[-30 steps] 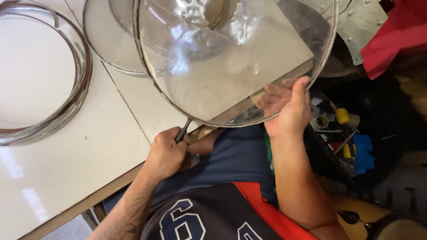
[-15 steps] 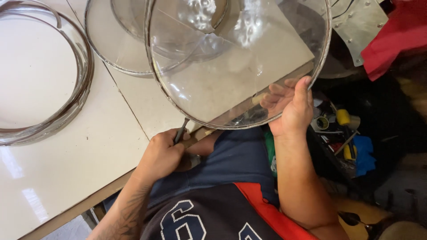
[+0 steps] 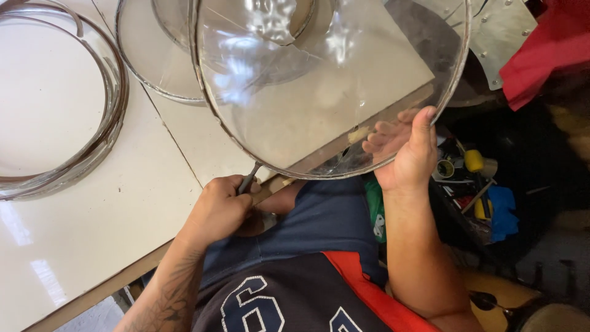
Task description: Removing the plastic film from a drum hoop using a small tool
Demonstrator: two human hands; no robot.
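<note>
Gripping a thin dark tool (image 3: 248, 181) in a closed fist, the left hand (image 3: 216, 212) sat at the white table's (image 3: 92, 221) edge, the tool's tip meeting the rim of one clear round disc (image 3: 319, 92). The right hand (image 3: 405, 150) held that disc tilted over the table, fingers spread beneath and thumb on the rim. One second disc (image 3: 157, 55) lay behind it, and one stack of metal hoops (image 3: 104, 123), too bunched to count, lay well apart at the left.

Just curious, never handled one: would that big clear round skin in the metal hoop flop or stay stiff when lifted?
The skin likely stays fairly stiff: the right hand alone supports its edge. Its rippled reflections suggest thin, dentable film. Probably light for its size.
</note>
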